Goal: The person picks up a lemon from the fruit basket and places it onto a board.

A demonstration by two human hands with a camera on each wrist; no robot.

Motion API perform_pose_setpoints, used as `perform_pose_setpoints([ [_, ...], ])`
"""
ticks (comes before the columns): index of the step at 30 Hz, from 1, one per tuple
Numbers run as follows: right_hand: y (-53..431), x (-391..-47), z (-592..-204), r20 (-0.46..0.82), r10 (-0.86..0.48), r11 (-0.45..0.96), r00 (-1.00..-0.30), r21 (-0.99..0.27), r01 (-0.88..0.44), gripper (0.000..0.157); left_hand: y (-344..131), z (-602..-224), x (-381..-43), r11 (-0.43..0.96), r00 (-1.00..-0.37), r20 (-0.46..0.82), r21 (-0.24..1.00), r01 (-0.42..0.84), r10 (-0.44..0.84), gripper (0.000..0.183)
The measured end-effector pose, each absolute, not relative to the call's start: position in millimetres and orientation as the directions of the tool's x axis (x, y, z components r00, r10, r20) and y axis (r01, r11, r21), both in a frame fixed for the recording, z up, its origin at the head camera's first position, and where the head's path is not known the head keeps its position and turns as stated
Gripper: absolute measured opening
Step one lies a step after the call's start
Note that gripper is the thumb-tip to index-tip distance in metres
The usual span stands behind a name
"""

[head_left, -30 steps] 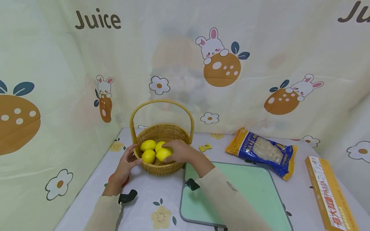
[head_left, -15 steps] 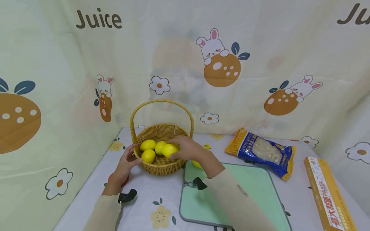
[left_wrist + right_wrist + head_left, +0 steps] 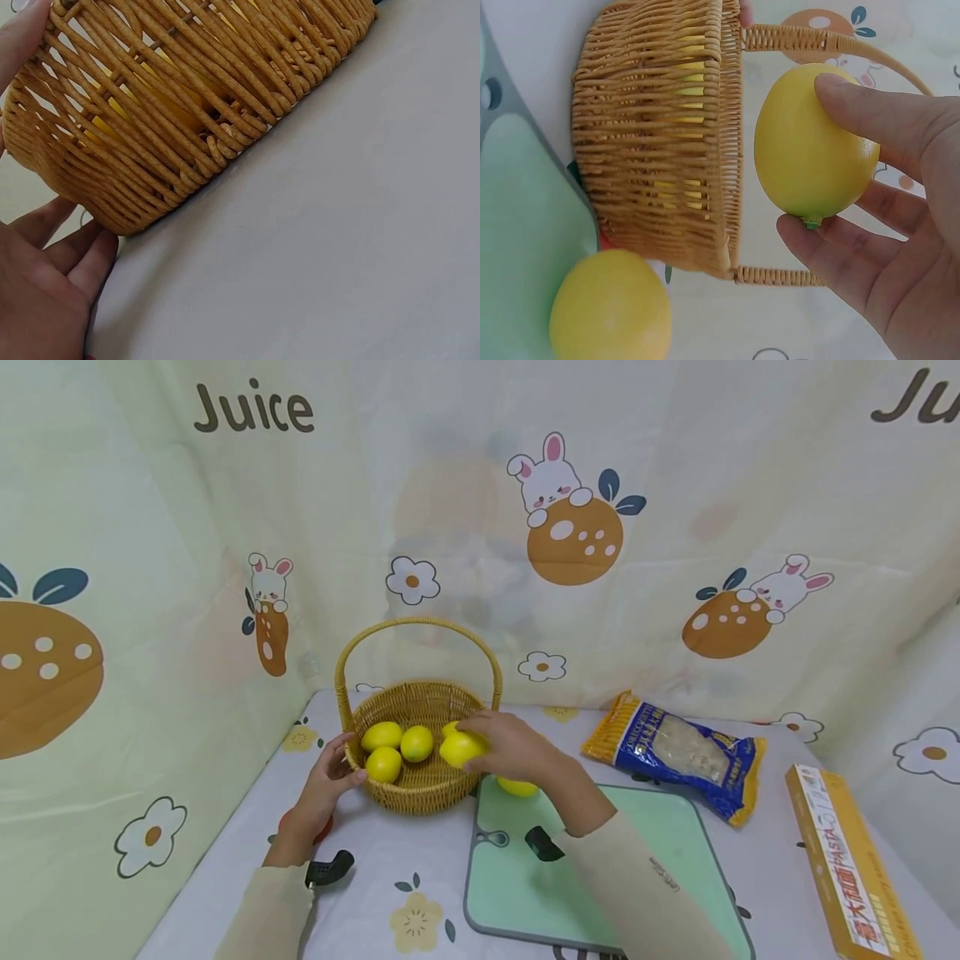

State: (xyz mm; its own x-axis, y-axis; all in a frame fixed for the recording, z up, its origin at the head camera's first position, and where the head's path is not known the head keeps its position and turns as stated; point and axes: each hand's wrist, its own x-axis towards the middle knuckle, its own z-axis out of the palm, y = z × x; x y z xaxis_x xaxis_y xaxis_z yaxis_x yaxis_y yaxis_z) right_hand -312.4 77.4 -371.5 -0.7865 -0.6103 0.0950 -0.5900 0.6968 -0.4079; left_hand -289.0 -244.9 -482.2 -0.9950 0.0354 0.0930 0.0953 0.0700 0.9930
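Observation:
A wicker basket (image 3: 420, 797) with a tall handle stands at the back left of the table, holding several yellow lemons (image 3: 382, 766). My left hand (image 3: 326, 785) grips its left rim, thumb on the near side. In the left wrist view, the fingers (image 3: 94, 259) lie against the woven wall. My right hand (image 3: 517, 747) pinches a lemon (image 3: 810, 142) between thumb and fingers, raised at the basket's right rim. Another lemon (image 3: 517, 787) lies on the far left corner of the green cutting board (image 3: 555, 877), partly hidden under the right hand.
Right of the basket lies a blue and orange pasta bag (image 3: 682, 752). A long yellow pasta box (image 3: 855, 860) sits at the right edge. Something round and red (image 3: 324, 831) shows behind the left wrist. A printed curtain (image 3: 465, 527) hangs behind the table.
My right hand has lifted a lemon from among the others and carried it right to the basket's rim. The lemon on the board has come into view. The left hand stays in place.

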Motion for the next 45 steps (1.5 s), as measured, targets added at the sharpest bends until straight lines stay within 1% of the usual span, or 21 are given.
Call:
perform_pose_setpoints([
  [10, 107.7, -299.3, -375.7, 0.107, -0.557, 0.720, -0.824, -0.433, -0.542, 0.055, -245.4, -480.5, -287.6, 0.086, -0.995, 0.095, 0.991, 0.098, 0.038, 0.070],
  [20, 145.0, -294.1, -391.9, 0.097, -0.482, 0.738, -0.871, -0.491, -0.463, 0.053, -246.8, -483.8, -289.2, 0.074, -0.993, 0.107, 0.991, 0.111, 0.049, 0.069],
  [27, 164.9, -291.0, -400.8, 0.102, -0.463, 0.750, -0.880, -0.485, -0.450, 0.055, -254.9, -511.9, -306.6, 0.091, -0.989, 0.146, 0.985, 0.148, 0.030, 0.069],
  [31, 173.9, -289.3, -405.8, 0.100, -0.441, 0.772, -0.892, -0.465, -0.434, 0.054, -254.4, -511.2, -305.6, 0.105, -0.988, 0.151, 0.983, 0.152, 0.018, 0.068],
  [39, 191.1, -286.8, -410.8, 0.106, -0.423, 0.777, -0.900, -0.468, -0.421, 0.054, -253.9, -509.6, -305.5, 0.074, -0.991, 0.132, 0.988, 0.134, 0.023, 0.069],
  [45, 203.4, -288.4, -417.0, 0.094, -0.399, 0.790, -0.912, -0.470, -0.394, 0.055, -249.0, -494.6, -297.8, 0.057, -0.992, 0.121, 0.991, 0.122, 0.033, 0.069],
])
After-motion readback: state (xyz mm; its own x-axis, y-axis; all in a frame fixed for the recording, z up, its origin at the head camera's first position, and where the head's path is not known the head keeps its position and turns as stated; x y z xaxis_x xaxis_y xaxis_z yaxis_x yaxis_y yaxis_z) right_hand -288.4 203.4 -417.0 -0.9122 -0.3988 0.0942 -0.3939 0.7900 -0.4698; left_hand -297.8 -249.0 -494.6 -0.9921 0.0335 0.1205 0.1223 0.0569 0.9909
